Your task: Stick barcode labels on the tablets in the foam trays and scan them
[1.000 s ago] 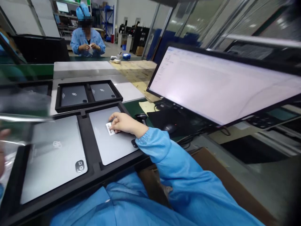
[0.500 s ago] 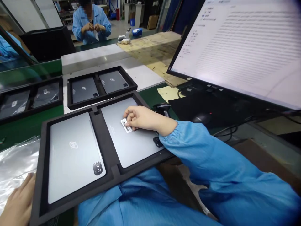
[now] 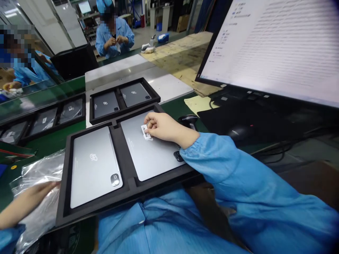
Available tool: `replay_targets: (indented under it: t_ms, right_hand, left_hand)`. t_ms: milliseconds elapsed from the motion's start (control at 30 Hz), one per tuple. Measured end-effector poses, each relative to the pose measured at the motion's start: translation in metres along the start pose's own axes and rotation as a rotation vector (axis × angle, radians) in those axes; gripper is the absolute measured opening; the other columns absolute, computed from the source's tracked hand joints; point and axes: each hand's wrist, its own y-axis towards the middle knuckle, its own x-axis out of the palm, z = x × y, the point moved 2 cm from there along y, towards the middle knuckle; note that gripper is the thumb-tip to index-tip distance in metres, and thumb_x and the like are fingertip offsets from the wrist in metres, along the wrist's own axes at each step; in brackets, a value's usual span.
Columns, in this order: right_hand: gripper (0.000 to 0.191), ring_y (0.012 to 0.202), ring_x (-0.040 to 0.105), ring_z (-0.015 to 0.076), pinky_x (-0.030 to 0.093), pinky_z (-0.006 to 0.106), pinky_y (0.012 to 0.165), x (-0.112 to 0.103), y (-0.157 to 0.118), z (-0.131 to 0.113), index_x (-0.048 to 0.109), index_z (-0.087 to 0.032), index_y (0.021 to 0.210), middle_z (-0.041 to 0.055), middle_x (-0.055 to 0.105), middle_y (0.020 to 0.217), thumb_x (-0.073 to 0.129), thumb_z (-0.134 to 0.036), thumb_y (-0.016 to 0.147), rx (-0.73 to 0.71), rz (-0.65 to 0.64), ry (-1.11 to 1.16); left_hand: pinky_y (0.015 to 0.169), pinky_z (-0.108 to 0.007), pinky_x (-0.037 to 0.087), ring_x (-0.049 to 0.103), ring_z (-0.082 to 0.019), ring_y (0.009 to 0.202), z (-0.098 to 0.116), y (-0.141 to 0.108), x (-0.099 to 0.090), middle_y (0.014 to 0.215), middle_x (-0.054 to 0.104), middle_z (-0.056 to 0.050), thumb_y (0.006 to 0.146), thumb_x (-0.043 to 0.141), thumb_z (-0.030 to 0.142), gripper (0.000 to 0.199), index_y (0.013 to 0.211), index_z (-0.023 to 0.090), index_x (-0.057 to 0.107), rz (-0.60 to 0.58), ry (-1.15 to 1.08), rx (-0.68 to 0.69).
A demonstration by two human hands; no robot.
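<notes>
My right hand (image 3: 162, 127) pinches a small white barcode label (image 3: 145, 132) between thumb and fingers. It is over the back of a silver-grey tablet (image 3: 140, 158); whether the label touches the surface I cannot tell. That tablet lies in the right recess of a black foam tray (image 3: 129, 188), camera at its lower right corner. In the left recess lies a second silver-grey tablet (image 3: 92, 187) with a pale logo and a camera. My left hand (image 3: 43, 190) is beside the tray's left edge, fingers stretched out over clear plastic bags (image 3: 31, 174).
Beyond stand a black tray (image 3: 118, 94) with two darker tablets and another tray (image 3: 84, 118) with plastic-wrapped tablets. At right are a monitor (image 3: 265, 53), a barcode scanner (image 3: 188, 121) and a mouse (image 3: 239, 132). Two co-workers (image 3: 115, 37) in blue sit across the bench.
My view has turned a little left, so the scene sits further right. My right hand with the label has shifted up the tablet. The left hand shows more fully by the tray edge.
</notes>
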Motion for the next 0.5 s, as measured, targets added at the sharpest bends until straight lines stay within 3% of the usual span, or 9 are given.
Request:
replay_targets:
  t_ms: [33, 67, 133, 167, 200, 267, 300, 400, 500]
  right_hand:
    - [0.023, 0.061, 0.063, 0.0145, 0.046, 0.025, 0.062, -0.003, -0.001, -0.004, 0.059, -0.019, 0.084, -0.0037, 0.065, 0.064, 0.07, -0.002, 0.073, -0.058, 0.087, -0.06]
    - [0.022, 0.065, 0.063, 0.015, 0.046, 0.026, 0.066, -0.005, -0.003, -0.007, 0.06, -0.019, 0.085, -0.0031, 0.066, 0.067, 0.069, -0.004, 0.074, -0.11, 0.161, -0.103]
    - [0.018, 0.07, 0.063, 0.0154, 0.046, 0.027, 0.071, -0.008, -0.005, -0.014, 0.06, -0.019, 0.088, -0.0028, 0.066, 0.071, 0.069, -0.008, 0.077, -0.189, 0.249, -0.125]
    - [0.017, 0.072, 0.063, 0.0153, 0.046, 0.027, 0.073, -0.008, -0.005, -0.016, 0.06, -0.019, 0.09, -0.0029, 0.065, 0.072, 0.068, -0.01, 0.078, -0.22, 0.279, -0.107]
    - [0.017, 0.074, 0.063, 0.0152, 0.047, 0.027, 0.074, -0.009, -0.006, -0.019, 0.06, -0.02, 0.093, -0.003, 0.065, 0.074, 0.067, -0.012, 0.079, -0.245, 0.309, -0.074]
    - [0.021, 0.077, 0.064, 0.015, 0.048, 0.026, 0.076, -0.013, -0.008, -0.023, 0.058, -0.02, 0.1, -0.0032, 0.064, 0.076, 0.065, -0.015, 0.082, -0.264, 0.395, 0.019]
    - [0.023, 0.078, 0.064, 0.0148, 0.049, 0.025, 0.075, -0.017, -0.011, -0.025, 0.057, -0.02, 0.104, -0.0034, 0.063, 0.077, 0.064, -0.016, 0.082, -0.26, 0.453, 0.07]
    - [0.028, 0.077, 0.064, 0.0139, 0.051, 0.024, 0.075, -0.028, -0.028, -0.029, 0.054, -0.02, 0.107, -0.0039, 0.062, 0.077, 0.064, -0.02, 0.082, -0.249, 0.618, 0.226]
    - [0.027, 0.072, 0.063, 0.0131, 0.052, 0.024, 0.072, -0.036, -0.051, -0.027, 0.054, -0.02, 0.101, -0.0036, 0.063, 0.076, 0.068, -0.024, 0.079, -0.222, 0.638, 0.332]
  left_hand:
    - [0.107, -0.058, 0.046, 0.067, -0.038, 0.113, 0.028, 0.0, -0.019, 0.108, 0.077, -0.005, 0.08, 0.044, 0.07, 0.056, 0.096, 0.025, 0.073, 0.137, 0.019, -0.019]
    - [0.104, -0.054, 0.048, 0.066, -0.035, 0.112, 0.06, 0.0, -0.034, 0.111, 0.075, -0.004, 0.081, 0.048, 0.068, 0.054, 0.103, 0.025, 0.071, 0.314, -0.013, 0.041]
    - [0.1, -0.044, 0.051, 0.067, -0.029, 0.11, 0.133, -0.004, -0.044, 0.116, 0.073, -0.002, 0.087, 0.049, 0.06, 0.048, 0.114, 0.025, 0.068, 0.526, -0.092, 0.309]
    - [0.098, -0.041, 0.052, 0.067, -0.027, 0.107, 0.171, -0.006, -0.037, 0.117, 0.073, -0.002, 0.09, 0.048, 0.057, 0.045, 0.116, 0.025, 0.068, 0.511, -0.078, 0.501]
    - [0.097, -0.039, 0.051, 0.068, -0.026, 0.105, 0.209, -0.009, -0.024, 0.117, 0.072, -0.003, 0.093, 0.047, 0.053, 0.044, 0.117, 0.024, 0.068, 0.416, -0.024, 0.733]
    - [0.098, -0.038, 0.05, 0.067, -0.025, 0.107, 0.276, -0.014, 0.014, 0.118, 0.072, -0.006, 0.097, 0.042, 0.044, 0.041, 0.12, 0.021, 0.069, 0.141, 0.135, 1.213]
    - [0.103, -0.04, 0.047, 0.065, -0.025, 0.113, 0.303, -0.015, 0.034, 0.123, 0.07, -0.007, 0.099, 0.04, 0.037, 0.04, 0.123, 0.021, 0.068, 0.021, 0.213, 1.365]
    - [0.108, -0.043, 0.044, 0.059, -0.027, 0.122, 0.356, -0.01, 0.076, 0.133, 0.065, -0.011, 0.102, 0.039, 0.031, 0.04, 0.127, 0.017, 0.066, -0.008, 0.212, 1.534]
    - [0.104, -0.045, 0.044, 0.057, -0.028, 0.121, 0.374, 0.0, 0.088, 0.13, 0.064, -0.013, 0.104, 0.037, 0.039, 0.04, 0.124, 0.017, 0.065, 0.053, 0.165, 1.555]
